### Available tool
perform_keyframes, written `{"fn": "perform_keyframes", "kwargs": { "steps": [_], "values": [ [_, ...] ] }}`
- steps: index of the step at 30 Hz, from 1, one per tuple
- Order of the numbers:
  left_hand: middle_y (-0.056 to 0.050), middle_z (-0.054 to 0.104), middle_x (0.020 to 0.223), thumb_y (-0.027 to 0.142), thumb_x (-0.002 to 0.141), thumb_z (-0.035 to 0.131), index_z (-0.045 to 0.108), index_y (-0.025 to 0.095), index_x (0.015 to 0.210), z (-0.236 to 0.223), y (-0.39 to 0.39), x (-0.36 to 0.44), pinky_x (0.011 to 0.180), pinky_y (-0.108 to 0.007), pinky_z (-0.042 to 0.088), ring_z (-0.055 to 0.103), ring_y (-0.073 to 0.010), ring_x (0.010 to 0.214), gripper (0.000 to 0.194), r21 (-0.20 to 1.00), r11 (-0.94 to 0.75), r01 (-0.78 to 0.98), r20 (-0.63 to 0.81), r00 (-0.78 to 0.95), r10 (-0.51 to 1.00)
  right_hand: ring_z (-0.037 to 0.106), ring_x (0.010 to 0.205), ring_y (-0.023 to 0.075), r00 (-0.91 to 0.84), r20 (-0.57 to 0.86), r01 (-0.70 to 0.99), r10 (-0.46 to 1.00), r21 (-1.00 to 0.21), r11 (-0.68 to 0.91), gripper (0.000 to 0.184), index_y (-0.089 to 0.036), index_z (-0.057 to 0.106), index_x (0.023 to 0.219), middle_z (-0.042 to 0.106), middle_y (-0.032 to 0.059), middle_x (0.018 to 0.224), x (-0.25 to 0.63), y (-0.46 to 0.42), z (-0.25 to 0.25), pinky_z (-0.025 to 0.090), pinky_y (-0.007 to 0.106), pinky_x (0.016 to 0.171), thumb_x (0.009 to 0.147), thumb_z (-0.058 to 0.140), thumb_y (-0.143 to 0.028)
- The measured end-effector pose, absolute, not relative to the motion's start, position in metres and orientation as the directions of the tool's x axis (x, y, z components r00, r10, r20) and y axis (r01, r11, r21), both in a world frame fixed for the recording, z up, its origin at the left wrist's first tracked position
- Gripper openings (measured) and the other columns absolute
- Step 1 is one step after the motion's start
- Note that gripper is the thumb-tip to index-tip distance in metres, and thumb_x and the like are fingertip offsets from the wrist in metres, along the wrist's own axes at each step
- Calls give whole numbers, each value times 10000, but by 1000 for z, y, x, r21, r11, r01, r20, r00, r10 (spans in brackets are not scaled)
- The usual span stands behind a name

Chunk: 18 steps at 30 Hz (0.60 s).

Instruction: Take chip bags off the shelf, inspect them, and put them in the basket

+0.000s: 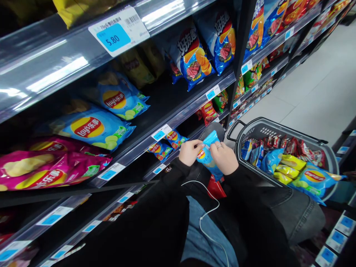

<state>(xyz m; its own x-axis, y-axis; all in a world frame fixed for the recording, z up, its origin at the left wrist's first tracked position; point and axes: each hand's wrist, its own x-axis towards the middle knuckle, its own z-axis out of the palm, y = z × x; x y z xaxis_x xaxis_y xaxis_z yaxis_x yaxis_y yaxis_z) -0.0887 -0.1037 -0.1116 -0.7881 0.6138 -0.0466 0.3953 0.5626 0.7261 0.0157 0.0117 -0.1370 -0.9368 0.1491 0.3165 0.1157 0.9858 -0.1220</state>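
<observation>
Between my two hands is a small light-blue Lay's chip bag point(209, 157), upright above my lap. My left hand point(189, 151) pinches its left edge near the top with thumb and fingers. My right hand point(224, 157) grips the upper right side, a ring on one finger. A red packet point(216, 187) shows below the bag, partly covered by it. To the left, small blue chip bags point(167, 147) lie on a lower shelf. At my right knee stands a grey shopping basket point(239, 148) filled with red, yellow and blue snack bags.
Shelves on the left hold larger blue Lay's bags point(87, 127) and magenta Lay's bags point(50, 168). Dark-blue chip bags point(194, 59) stand farther back. Price-tag rails point(183, 116) edge the shelves. A white cable point(200, 218) hangs over my lap. Pale floor tiles point(308, 89) run along the aisle.
</observation>
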Motion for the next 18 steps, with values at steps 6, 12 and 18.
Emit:
{"fn": "perform_keyframes", "kwargs": {
  "steps": [6, 12, 18],
  "values": [
    [3, 648, 633, 281, 756, 570, 699, 177, 746, -115, -104, -90, 616, -239, 389, 557, -140, 609, 166, 676, 615, 405, -13, -829, 560, 551, 767, 213, -972, 99, 203, 211, -80, 976, 121, -135, 540, 846, 596, 113, 816, 23, 3, -122, 362, 268, 539, 860, 420, -129],
    [3, 617, 585, 281, 708, 595, 672, 172, 674, -117, -107, -102, 584, -245, 371, 540, -145, 581, 138, 665, 667, 335, -63, -865, 497, 569, 780, 219, -965, 25, 260, 262, -48, 964, 159, -127, 546, 870, 599, 127, 856, 25, 7, -123, 362, 249, 510, 861, 389, -106],
    [5, 628, 597, 292, 663, 601, 651, 168, 646, -115, -119, -120, 610, -247, 394, 553, -150, 612, 134, 711, 659, 247, -63, -910, 409, 552, 808, 207, -982, -1, 187, 187, -44, 981, 171, -138, 555, 910, 590, 116, 872, 27, 31, -131, 378, 244, 552, 857, 392, -128]
  ]
}}
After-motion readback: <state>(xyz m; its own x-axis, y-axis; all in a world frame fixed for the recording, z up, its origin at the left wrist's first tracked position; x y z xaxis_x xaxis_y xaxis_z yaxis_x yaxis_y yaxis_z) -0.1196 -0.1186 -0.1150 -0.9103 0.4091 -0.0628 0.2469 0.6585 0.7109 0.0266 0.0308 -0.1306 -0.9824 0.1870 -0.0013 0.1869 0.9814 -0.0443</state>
